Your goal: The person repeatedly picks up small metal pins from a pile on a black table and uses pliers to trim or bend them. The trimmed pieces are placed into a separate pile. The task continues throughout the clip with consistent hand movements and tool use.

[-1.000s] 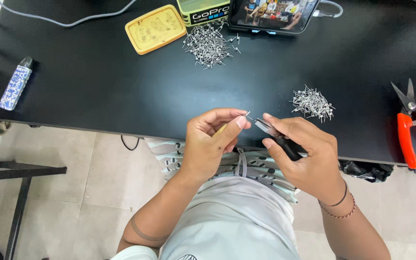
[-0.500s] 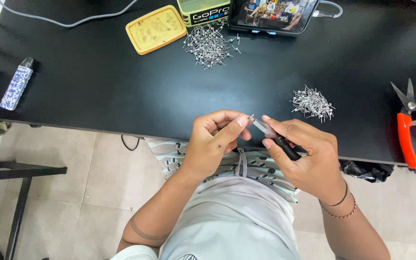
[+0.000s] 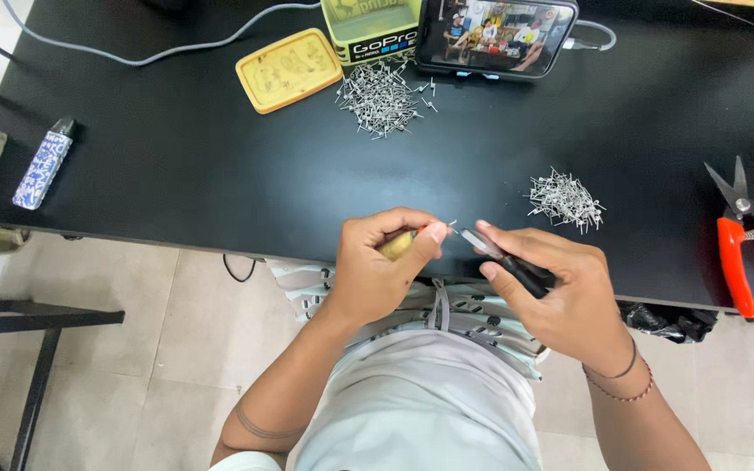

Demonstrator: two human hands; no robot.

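Note:
My left hand [image 3: 381,266] pinches a small metal wire piece [image 3: 448,227] at its fingertips and also holds a small yellowish object [image 3: 397,245] in the palm. My right hand [image 3: 560,292] grips black-handled pliers [image 3: 503,259], whose metal tip meets the wire piece just off the front edge of the black table [image 3: 220,166]. A pile of small metal pieces [image 3: 565,201] lies on the table just beyond my right hand. A second, larger pile [image 3: 383,98] sits farther back.
Red-handled snips [image 3: 743,235] lie at the right edge. At the back stand a yellow lid [image 3: 289,70], a small green tin [image 3: 373,28] and a phone [image 3: 496,35] showing video. A blue patterned device [image 3: 43,164] lies at the left. A grey cable [image 3: 133,54] runs along the back.
The hands stay close together at the table's edge; the plier tip has shifted slightly toward the left fingertips. Nothing on the table has moved.

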